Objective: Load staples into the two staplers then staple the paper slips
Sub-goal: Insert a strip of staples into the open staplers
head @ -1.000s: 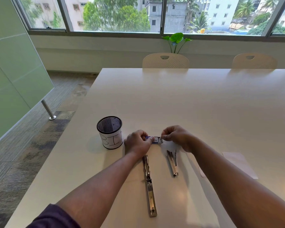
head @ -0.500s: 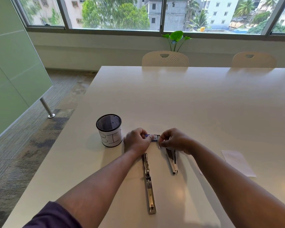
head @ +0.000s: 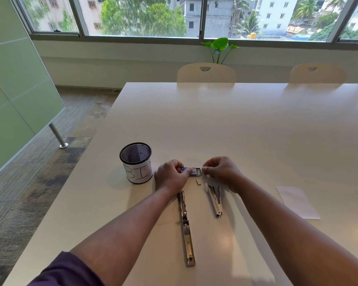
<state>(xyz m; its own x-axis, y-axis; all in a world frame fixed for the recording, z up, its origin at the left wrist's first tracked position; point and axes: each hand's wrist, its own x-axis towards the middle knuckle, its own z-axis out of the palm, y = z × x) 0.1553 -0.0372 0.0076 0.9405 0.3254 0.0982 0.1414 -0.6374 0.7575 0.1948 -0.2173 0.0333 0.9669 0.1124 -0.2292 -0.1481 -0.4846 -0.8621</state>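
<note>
A small blue staple box (head: 191, 171) sits between my hands, its inner tray slid partly out to the right. My left hand (head: 172, 175) grips the blue sleeve. My right hand (head: 220, 170) pinches the tray's right end. One silver stapler (head: 186, 228) lies fully unfolded flat, below my left hand. A second silver stapler (head: 215, 198) lies closed under my right wrist. A small pale strip (head: 198, 181) rests on the table just below the box. White paper slips (head: 297, 201) lie to the right.
A black mesh cup (head: 137, 163) labelled "BIN" stands left of my left hand, near the white table's (head: 236, 124) left edge. Two white chairs (head: 206, 73) stand at the far side. A green partition is on the left.
The tray has slid further out of the blue sleeve. A small pale strip now lies on the table below the box. Both hands stayed in place.
</note>
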